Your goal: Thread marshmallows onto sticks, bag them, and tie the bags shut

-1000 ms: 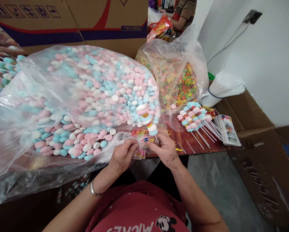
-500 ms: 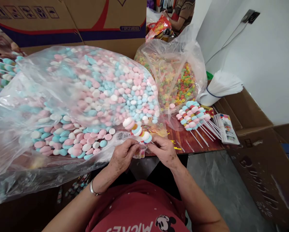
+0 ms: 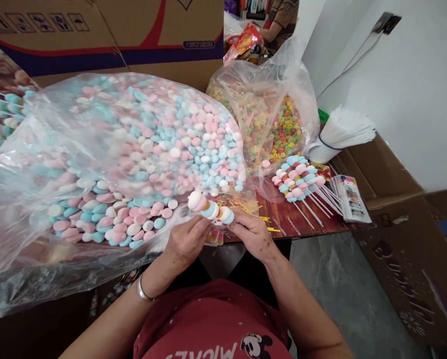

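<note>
My right hand (image 3: 253,234) pinches the stick of a candy skewer (image 3: 210,208) threaded with pink, white and blue discs and a few coloured rings; the skewer lies nearly level, pointing left. My left hand (image 3: 188,243) is closed just under the skewer, fingertips at its stick end, holding a small printed wrapper that is partly hidden. Both hands hover at the table's front edge, right in front of a huge clear bag of pink, blue and white candy discs (image 3: 133,149).
A second clear bag of coloured ring candies (image 3: 273,124) stands behind. Finished skewers (image 3: 301,182) lie in a pile on the wooden table (image 3: 301,219), beside a stack of printed wrappers (image 3: 350,199) and a bundle of white sticks (image 3: 343,132). Cardboard boxes (image 3: 107,35) surround; another person sits far back.
The skewer has tipped from upright down to nearly level, pointing left. My hands have drawn closer together around its stick end.
</note>
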`<move>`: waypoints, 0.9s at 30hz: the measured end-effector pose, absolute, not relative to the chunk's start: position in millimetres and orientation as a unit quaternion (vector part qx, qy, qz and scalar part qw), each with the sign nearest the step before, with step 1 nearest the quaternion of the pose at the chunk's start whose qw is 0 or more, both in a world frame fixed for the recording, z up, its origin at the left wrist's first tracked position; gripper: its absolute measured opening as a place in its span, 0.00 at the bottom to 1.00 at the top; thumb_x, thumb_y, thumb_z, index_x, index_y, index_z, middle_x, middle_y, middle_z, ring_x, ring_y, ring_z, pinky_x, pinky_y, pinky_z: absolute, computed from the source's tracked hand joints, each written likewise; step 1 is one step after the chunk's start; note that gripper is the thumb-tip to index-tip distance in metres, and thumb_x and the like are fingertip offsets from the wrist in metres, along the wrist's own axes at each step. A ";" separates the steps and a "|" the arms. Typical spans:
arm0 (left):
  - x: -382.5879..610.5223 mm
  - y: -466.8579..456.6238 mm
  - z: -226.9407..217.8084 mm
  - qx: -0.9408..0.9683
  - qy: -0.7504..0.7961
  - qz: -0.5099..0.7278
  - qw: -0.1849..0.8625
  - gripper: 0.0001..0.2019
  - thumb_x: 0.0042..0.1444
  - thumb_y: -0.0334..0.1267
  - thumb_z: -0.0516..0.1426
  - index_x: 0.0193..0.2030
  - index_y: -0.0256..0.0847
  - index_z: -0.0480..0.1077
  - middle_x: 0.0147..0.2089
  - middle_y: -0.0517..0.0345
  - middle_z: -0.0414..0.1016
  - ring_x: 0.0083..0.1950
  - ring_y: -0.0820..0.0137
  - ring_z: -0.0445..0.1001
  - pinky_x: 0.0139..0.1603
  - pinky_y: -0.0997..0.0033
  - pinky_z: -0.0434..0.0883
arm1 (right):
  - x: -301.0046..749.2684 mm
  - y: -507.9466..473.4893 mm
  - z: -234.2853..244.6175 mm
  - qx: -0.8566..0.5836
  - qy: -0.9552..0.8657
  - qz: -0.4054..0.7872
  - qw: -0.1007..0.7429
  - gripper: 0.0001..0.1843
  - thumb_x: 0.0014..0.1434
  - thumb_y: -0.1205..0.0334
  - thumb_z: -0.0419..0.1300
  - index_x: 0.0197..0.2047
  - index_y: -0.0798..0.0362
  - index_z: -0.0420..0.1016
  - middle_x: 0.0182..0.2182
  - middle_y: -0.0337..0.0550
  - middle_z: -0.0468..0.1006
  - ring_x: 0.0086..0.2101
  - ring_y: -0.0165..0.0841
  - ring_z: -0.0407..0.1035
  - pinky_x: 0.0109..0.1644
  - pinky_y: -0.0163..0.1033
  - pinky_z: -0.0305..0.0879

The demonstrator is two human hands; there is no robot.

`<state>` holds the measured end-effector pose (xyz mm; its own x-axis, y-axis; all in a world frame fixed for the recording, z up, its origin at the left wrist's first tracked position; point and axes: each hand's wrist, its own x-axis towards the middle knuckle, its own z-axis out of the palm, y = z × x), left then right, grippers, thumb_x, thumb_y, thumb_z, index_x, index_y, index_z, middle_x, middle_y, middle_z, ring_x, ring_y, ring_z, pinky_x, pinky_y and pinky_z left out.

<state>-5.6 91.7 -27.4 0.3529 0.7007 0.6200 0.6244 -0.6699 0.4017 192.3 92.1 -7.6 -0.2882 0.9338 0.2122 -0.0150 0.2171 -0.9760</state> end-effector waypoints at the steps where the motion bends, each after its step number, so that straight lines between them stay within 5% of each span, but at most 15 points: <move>1: -4.8 92.7 -27.9 0.821 0.402 0.405 0.028 0.07 0.63 0.33 0.53 0.42 0.41 0.73 0.28 0.56 0.77 0.27 0.71 0.75 0.29 0.77 0.69 | 192.3 92.4 -7.9 -0.369 -0.622 0.506 0.470 0.14 0.62 0.50 0.60 0.45 0.45 0.82 0.47 0.42 0.80 0.49 0.37 0.72 0.60 0.46 0.65; 8: 0.7 97.2 -27.7 0.790 0.423 0.444 -0.013 0.08 0.62 0.30 0.55 0.44 0.40 0.74 0.33 0.53 0.80 0.31 0.68 0.77 0.36 0.73 0.72 | 190.3 92.6 -3.7 -0.375 -0.620 0.510 0.464 0.16 0.62 0.48 0.58 0.47 0.45 0.81 0.47 0.42 0.80 0.50 0.38 0.72 0.60 0.47 0.65; 14: -10.9 99.0 -28.7 0.769 0.455 0.432 0.119 0.08 0.63 0.39 0.54 0.39 0.41 0.74 0.29 0.57 0.80 0.28 0.71 0.76 0.31 0.76 0.71 | 195.2 86.7 8.4 -0.391 -0.651 0.437 0.482 0.14 0.64 0.55 0.57 0.48 0.44 0.81 0.49 0.43 0.78 0.51 0.37 0.71 0.59 0.45 0.65; 20: -27.2 98.7 -28.6 0.755 0.450 0.433 0.201 0.09 0.63 0.40 0.55 0.38 0.39 0.74 0.30 0.58 0.81 0.27 0.74 0.76 0.30 0.78 0.71 | 240.7 85.8 24.9 -0.452 -0.708 0.296 0.454 0.13 0.65 0.58 0.55 0.44 0.49 0.81 0.31 0.40 0.77 0.32 0.31 0.71 0.37 0.35 0.69; 27: -38.5 96.7 -24.3 0.755 0.443 0.399 0.274 0.10 0.63 0.40 0.55 0.38 0.39 0.75 0.30 0.57 0.80 0.29 0.74 0.75 0.31 0.77 0.70 | 272.5 86.9 40.9 -0.422 -0.810 0.127 0.388 0.11 0.64 0.66 0.55 0.44 0.51 0.79 0.28 0.40 0.75 0.28 0.29 0.69 0.33 0.33 0.66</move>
